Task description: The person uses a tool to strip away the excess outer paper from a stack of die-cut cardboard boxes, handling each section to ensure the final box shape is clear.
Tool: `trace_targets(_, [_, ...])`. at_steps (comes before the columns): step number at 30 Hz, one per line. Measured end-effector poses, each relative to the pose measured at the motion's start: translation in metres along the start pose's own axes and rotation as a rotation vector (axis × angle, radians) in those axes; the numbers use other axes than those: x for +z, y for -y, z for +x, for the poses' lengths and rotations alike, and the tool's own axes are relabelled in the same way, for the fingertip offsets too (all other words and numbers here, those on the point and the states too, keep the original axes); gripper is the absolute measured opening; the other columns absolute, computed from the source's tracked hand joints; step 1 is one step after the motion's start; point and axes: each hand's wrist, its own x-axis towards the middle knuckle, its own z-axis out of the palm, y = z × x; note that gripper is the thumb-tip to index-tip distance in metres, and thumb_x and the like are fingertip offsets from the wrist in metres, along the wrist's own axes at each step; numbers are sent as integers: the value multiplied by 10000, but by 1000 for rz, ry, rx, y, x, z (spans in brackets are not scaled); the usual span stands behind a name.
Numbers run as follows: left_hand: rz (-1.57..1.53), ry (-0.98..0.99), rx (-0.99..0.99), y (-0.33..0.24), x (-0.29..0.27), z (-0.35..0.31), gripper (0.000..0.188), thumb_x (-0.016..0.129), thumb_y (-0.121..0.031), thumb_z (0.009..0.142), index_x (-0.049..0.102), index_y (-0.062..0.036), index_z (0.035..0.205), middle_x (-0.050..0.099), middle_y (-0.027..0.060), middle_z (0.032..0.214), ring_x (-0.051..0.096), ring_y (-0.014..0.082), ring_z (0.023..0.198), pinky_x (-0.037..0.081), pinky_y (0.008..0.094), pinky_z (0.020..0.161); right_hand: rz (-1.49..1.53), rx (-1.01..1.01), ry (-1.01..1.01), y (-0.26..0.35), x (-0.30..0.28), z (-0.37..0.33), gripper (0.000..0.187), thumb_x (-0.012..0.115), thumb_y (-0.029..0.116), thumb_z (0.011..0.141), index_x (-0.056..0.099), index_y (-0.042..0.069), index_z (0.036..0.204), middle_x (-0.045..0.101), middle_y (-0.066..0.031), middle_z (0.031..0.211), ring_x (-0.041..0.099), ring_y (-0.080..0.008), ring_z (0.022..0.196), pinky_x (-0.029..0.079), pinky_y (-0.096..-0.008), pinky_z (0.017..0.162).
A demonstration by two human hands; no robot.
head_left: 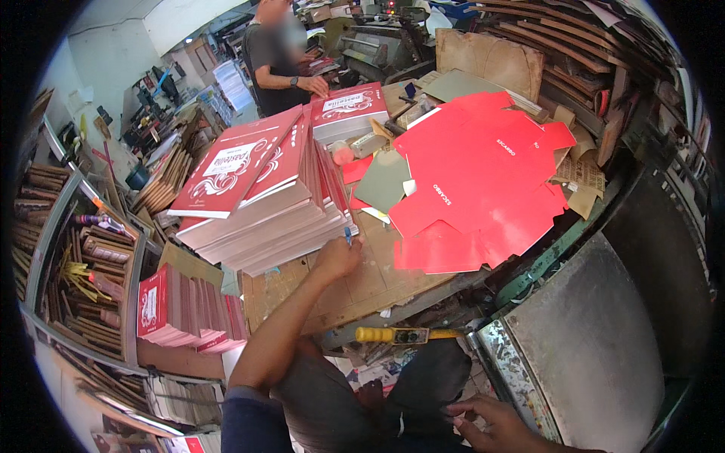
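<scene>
My left hand (339, 257) reaches over the brown tabletop (287, 302), its fingers closed around a small blue object (348, 235) whose kind I cannot make out. Right beside it rises a tall stack of red-and-white printed card sheets (260, 238), with a few sheets skewed on top. To the right of that hand, flat red die-cut carton blanks (483, 181) lie in a loose, overlapping pile. Low in the view, my right hand (491, 424) is by my right thigh, fingers loosely bent and apart, nothing visible in them.
A yellow-handled lever (377, 334) crosses the table's front edge. A worn metal machine plate (589, 340) stands at the right. More red cards (181, 309) sit lower left, beside shelves of wooden boards (98, 279). Another person (276, 60) stands beyond the far stack (350, 113).
</scene>
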Motion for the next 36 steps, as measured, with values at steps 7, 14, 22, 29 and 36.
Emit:
trace_targets(7, [-33, -3, 26, 10, 2, 20, 574, 450, -472, 930, 680, 50, 864, 666, 269, 804, 658, 421, 864, 485, 493, 780, 21, 8, 9, 3, 4, 7, 224, 626, 77, 879, 635, 25, 1097, 584, -117, 838, 595, -218, 726, 473, -323, 650])
trace_targets(14, [-142, -48, -69, 7, 4, 0, 561, 457, -480, 929, 642, 27, 779, 652, 238, 708, 670, 393, 767, 503, 461, 696, -8, -10, 26, 1, 0, -3, 238, 607, 33, 869, 632, 28, 1105, 605, -123, 871, 615, -231, 763, 491, -330, 668])
trace_targets(22, [11, -46, 157, 5, 11, 3, 529, 449, -461, 920, 661, 15, 829, 653, 243, 799, 657, 400, 816, 494, 491, 738, 47, 141, 77, -3, 3, -5, 231, 571, 29, 903, 621, 11, 1127, 650, -102, 904, 633, -154, 736, 511, -284, 665])
trace_targets(29, [-151, -42, 89, -14, -16, -1, 576, 411, -466, 938, 670, 48, 936, 625, 334, 996, 605, 472, 985, 467, 519, 861, 34, 15, 24, -7, 6, -4, 214, 560, 37, 922, 610, -6, 1125, 652, -96, 884, 653, -151, 767, 519, -271, 677])
trace_targets(36, [74, 55, 65, -2, 2, 0, 588, 417, -478, 936, 660, 52, 1007, 626, 323, 1038, 607, 474, 986, 466, 519, 887, 65, 16, 25, -8, 9, -3, 207, 561, 65, 934, 608, -6, 1122, 659, -98, 890, 664, -153, 798, 520, -268, 687])
